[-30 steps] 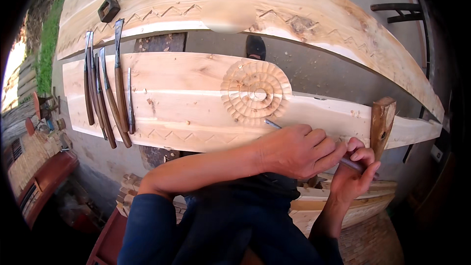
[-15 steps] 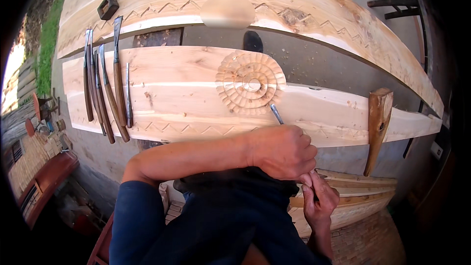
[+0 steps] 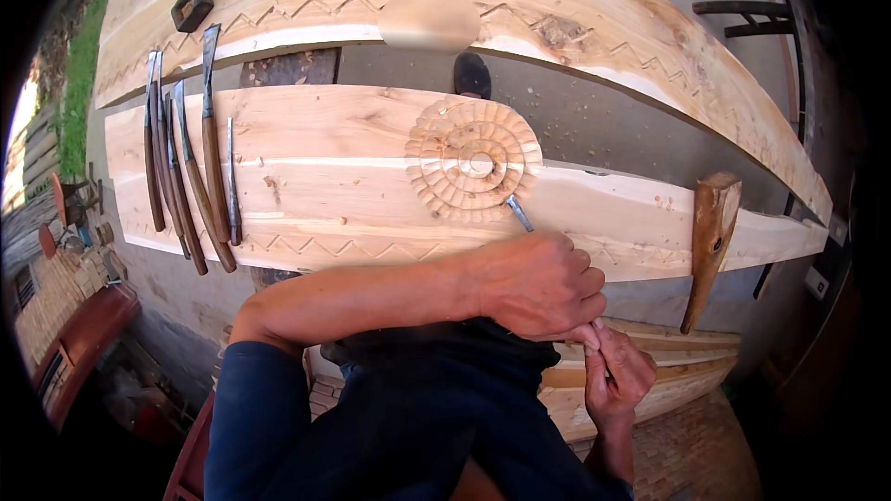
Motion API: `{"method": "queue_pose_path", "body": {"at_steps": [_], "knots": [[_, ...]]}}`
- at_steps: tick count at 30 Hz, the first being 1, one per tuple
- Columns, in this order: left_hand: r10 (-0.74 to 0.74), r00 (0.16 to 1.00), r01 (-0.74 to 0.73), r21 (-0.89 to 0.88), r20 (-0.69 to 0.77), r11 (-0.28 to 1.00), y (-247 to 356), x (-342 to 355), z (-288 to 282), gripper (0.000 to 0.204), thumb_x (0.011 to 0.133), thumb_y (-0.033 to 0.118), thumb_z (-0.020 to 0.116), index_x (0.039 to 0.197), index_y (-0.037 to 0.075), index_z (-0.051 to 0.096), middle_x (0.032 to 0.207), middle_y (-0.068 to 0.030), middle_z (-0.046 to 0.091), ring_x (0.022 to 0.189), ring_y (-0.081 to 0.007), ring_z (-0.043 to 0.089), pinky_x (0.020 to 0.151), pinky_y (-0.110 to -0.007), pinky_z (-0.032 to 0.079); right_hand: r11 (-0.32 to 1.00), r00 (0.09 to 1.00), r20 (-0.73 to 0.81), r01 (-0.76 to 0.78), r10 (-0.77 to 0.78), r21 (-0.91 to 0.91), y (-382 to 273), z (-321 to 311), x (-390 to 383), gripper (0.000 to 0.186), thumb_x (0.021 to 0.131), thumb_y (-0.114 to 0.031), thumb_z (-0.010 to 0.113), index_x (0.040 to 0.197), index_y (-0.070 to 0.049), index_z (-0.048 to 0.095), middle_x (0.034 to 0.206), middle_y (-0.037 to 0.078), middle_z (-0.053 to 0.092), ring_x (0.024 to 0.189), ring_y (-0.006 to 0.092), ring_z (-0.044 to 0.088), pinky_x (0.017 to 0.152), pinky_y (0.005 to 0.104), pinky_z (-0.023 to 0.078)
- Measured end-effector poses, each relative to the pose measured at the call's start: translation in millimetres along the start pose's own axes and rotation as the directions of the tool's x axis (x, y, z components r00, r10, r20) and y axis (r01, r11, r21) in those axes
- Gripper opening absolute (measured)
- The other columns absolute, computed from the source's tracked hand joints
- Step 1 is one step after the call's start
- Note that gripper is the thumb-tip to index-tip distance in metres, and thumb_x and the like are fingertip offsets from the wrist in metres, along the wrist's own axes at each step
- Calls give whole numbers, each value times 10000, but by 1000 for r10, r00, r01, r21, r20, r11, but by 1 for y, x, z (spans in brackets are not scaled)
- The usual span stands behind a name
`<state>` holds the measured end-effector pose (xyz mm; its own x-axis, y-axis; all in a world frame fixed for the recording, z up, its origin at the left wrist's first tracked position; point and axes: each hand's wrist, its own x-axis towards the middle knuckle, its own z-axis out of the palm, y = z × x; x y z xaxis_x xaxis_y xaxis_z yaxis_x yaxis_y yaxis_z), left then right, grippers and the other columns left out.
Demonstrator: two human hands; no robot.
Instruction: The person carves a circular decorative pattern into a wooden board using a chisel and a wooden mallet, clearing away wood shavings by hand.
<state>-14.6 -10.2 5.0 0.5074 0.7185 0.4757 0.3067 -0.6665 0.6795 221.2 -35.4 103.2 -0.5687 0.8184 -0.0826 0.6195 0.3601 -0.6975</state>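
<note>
Evidently, your left hand point(image 3: 538, 283) wraps its grip round the chisel point(image 3: 522, 215), likely for steadiness | tip at carved rosette's point(image 3: 475, 160) near-right edge | right hand point(image 3: 622, 373) bunched behind, hold unclear

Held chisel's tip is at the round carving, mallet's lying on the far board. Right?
Mallet's wrong: the head view shows the mallet lying on the near board, toward its right end. The held chisel does have its tip at the round carving.
</note>
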Motion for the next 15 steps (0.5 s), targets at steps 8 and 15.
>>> {"method": "queue_pose_path", "body": {"at_steps": [8,15], "knots": [[-26,999,25,-46,-20,999,-2,2,1,466,1009,493,675,787,98,563,759,-42,514,650,-223,595,567,-383,497,997,997,26,-75,74,12,-9,-5,7,368,923,142,754,1282,61,765,968,215,791,764,264,770,679,316,571],[-57,997,54,-71,-44,996,-2,4,-2,473,995,516,700,793,109,570,761,-39,521,646,-226,600,550,-392,494,995,995,33,-100,99,19,-17,-14,18,384,897,137,778,1267,38,791,894,192,780,667,235,744,578,326,552]]}}
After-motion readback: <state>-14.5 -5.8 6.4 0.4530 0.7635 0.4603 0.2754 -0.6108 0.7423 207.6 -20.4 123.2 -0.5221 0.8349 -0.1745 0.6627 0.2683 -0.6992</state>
